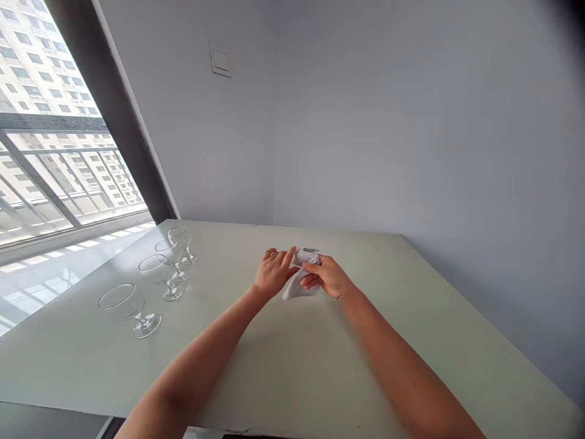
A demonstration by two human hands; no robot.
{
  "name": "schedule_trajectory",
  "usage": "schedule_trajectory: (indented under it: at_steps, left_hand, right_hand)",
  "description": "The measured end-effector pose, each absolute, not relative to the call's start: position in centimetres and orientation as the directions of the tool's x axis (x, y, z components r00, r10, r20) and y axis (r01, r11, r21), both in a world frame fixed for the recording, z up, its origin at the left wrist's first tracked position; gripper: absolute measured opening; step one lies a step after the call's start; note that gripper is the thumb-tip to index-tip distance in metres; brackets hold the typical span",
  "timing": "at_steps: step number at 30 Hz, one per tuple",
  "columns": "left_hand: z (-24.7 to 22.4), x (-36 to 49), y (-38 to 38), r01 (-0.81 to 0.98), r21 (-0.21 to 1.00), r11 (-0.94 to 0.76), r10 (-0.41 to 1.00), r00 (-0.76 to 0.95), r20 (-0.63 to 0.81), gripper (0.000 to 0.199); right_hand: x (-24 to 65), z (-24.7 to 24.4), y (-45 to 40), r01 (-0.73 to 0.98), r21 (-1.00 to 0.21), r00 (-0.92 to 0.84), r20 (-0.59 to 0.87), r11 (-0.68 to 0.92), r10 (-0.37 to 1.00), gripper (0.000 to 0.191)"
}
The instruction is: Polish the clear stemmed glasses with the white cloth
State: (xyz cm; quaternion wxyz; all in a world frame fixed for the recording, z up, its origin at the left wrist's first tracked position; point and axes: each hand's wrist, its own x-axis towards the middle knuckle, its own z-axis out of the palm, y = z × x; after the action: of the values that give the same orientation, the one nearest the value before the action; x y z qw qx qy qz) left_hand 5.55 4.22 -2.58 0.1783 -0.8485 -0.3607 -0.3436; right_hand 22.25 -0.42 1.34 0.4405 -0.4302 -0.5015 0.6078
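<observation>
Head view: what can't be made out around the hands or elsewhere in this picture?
All in the head view:
Held glass: mostly hidden by the left hand, right hand and white cloth; full shape unclear.
Left palm: hidden behind the back of that hand.
Left arm and right arm: cut off by the bottom edge.
Light switch: too small to read any markings.
</observation>
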Motion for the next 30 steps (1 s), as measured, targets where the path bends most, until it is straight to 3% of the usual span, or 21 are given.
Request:
schedule_trajectory:
  at_steps: [3,6,8,10,12,14,16,18,19,21,23,26,28,30]
  left_hand:
    - [-2.3,5.4,4.1,0.702,0.017,-0.712,0.519,0.510,0.686,0.047]
    - [-1.3,4.8,3.7,0.635,0.232,-0.737,0.631,0.523,0.573,0.052]
    - [-0.3,4.0,3.4,0.501,0.451,-0.739,0.665,0.648,0.371,0.051]
    - [0.6,3.3,2.9,0.351,0.657,-0.667,0.557,0.820,0.128,0.049]
    - [1.1,2.8,2.4,0.298,0.754,-0.586,0.459,0.889,0.006,0.049]
    - [1.3,2.6,1.9,0.375,0.693,-0.616,0.598,0.795,0.102,0.046]
    - [1.3,2.7,1.3,0.536,0.480,-0.694,0.715,0.590,0.375,0.038]
    - [1.4,2.8,1.0,0.667,0.221,-0.712,0.635,0.477,0.608,0.032]
    - [1.6,2.7,0.9,0.690,0.123,-0.713,0.580,0.483,0.656,0.029]
    - [2.1,2.4,0.8,0.689,0.056,-0.722,0.545,0.518,0.659,0.027]
    - [2.8,1.8,0.8,0.666,0.171,-0.726,0.617,0.520,0.591,0.029]
    - [3.6,1.0,0.7,0.503,0.570,-0.650,0.720,0.649,0.248,0.039]
    - [3.8,0.8,0.6,0.381,0.777,-0.502,0.593,0.805,-0.011,0.047]
    - [3.7,0.9,0.4,0.350,0.830,-0.434,0.502,0.859,-0.100,0.050]
  right_hand:
    - [22.6,1.9,-0.8,-0.068,-0.995,-0.241,-0.054,-0.073,0.969,0.027]
    - [23.5,3.0,-2.0,0.118,-0.992,-0.308,0.002,0.041,0.951,0.024]
    - [24.3,3.9,-2.9,0.250,-0.963,-0.424,-0.013,0.103,0.905,0.021]
    - [25.0,4.6,-3.5,0.327,-0.935,-0.554,-0.074,0.135,0.829,0.019]
    - [25.3,4.7,-3.6,0.340,-0.931,-0.617,-0.114,0.132,0.779,0.019]
    - [25.1,4.4,-3.2,0.288,-0.953,-0.552,-0.084,0.095,0.830,0.022]
    - [24.5,3.7,-2.6,0.164,-0.986,-0.401,-0.031,0.038,0.915,0.026]
    - [23.6,3.1,-2.1,-0.006,-1.000,-0.282,-0.012,-0.015,0.959,0.030]
    - [23.2,2.9,-2.1,-0.077,-0.996,-0.262,-0.015,-0.037,0.965,0.031]
    - [22.7,3.1,-2.4,-0.131,-0.990,-0.279,-0.015,-0.053,0.960,0.030]
    - [22.6,3.9,-3.3,-0.061,-0.998,-0.321,0.021,0.002,0.947,0.027]
    - [23.5,5.7,-4.7,0.133,-0.982,-0.486,0.052,0.133,0.872,0.021]
    - [24.3,6.7,-5.3,0.203,-0.966,-0.630,-0.002,0.162,0.777,0.020]
    - [24.8,7.0,-5.3,0.221,-0.963,-0.676,-0.039,0.152,0.736,0.021]
